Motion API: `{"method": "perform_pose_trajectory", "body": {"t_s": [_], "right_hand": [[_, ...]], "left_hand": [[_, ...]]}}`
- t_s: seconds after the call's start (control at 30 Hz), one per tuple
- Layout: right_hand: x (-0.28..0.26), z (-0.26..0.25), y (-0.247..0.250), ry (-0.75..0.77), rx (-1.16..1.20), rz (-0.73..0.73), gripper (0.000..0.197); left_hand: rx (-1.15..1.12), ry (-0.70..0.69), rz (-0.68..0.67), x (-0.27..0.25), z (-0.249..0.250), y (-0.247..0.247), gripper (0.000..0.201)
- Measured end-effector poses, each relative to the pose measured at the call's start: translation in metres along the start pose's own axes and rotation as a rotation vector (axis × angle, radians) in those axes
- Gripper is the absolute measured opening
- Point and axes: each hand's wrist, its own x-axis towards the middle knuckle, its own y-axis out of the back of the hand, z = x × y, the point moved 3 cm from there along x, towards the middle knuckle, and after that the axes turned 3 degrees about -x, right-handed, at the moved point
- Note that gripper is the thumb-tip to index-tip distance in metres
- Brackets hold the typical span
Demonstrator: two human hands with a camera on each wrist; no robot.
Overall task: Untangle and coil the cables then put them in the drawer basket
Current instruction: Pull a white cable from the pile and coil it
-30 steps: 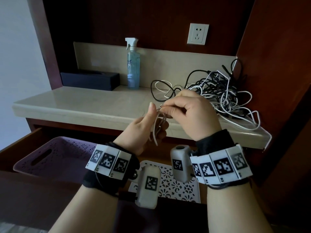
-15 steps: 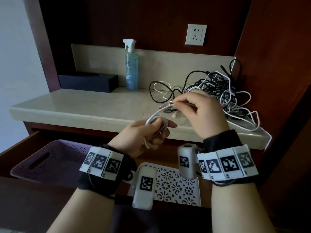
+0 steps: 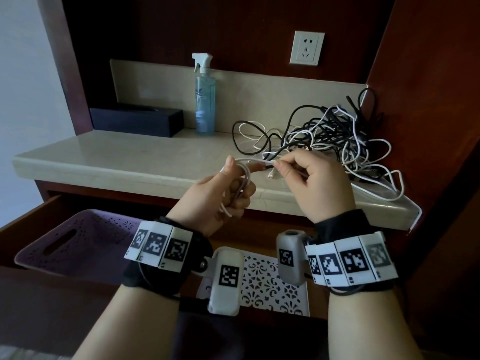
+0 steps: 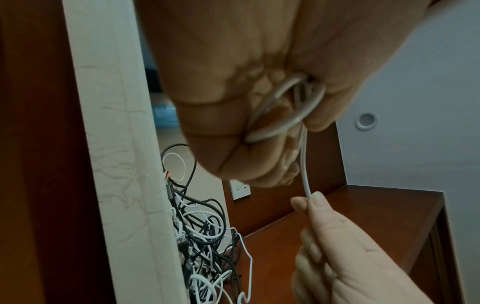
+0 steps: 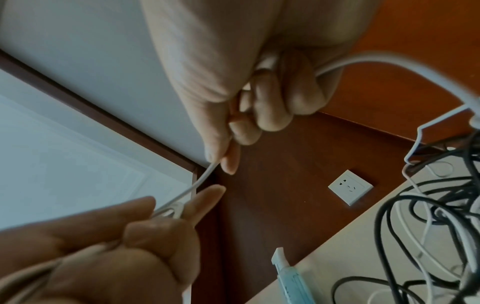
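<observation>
Looping in several thin, smooth turns, the white cable [image 3: 242, 181] is sitting inside the curled left hand [image 3: 219, 196], above the open drawer; the left wrist view is showing these round turns [image 4: 288, 107] pressed under the thumb, which the head view is hiding. The right hand [image 3: 315, 183] is pinching the straight part between thumb and forefinger. Behind, tangled cables [image 3: 335, 141] are lying on the smooth stone counter [image 3: 130, 157]. The perforated purple basket [image 3: 78, 242] is sitting in the drawer.

White cable [image 3: 244, 178]; purple basket [image 3: 78, 245]; black-and-white tangle [image 3: 337, 136].
</observation>
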Motion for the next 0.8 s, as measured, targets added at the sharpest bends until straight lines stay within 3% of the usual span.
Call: {"method": "perform_pose_trajectory", "body": {"t_s": [0.23, 0.53, 0.7, 0.8], "right_hand": [[-0.001, 0.002, -0.002, -0.046, -0.023, 0.043, 0.016], [-0.003, 0.005, 0.002, -0.063, 0.0, -0.103, 0.006], [-0.006, -0.003, -0.003, -0.079, 0.011, -0.175, 0.005], [-0.008, -0.012, -0.006, -0.054, -0.012, -0.252, 0.002]], "left_hand": [[0.098, 0.005, -0.027, -0.003, -0.003, 0.001, 0.051], [-0.146, -0.132, 0.126, 0.003, 0.013, 0.012, 0.052], [-0.158, -0.163, 0.112, 0.001, 0.016, 0.008, 0.057], [-0.115, -0.203, 0.17, 0.004, 0.015, 0.011, 0.056]]}}
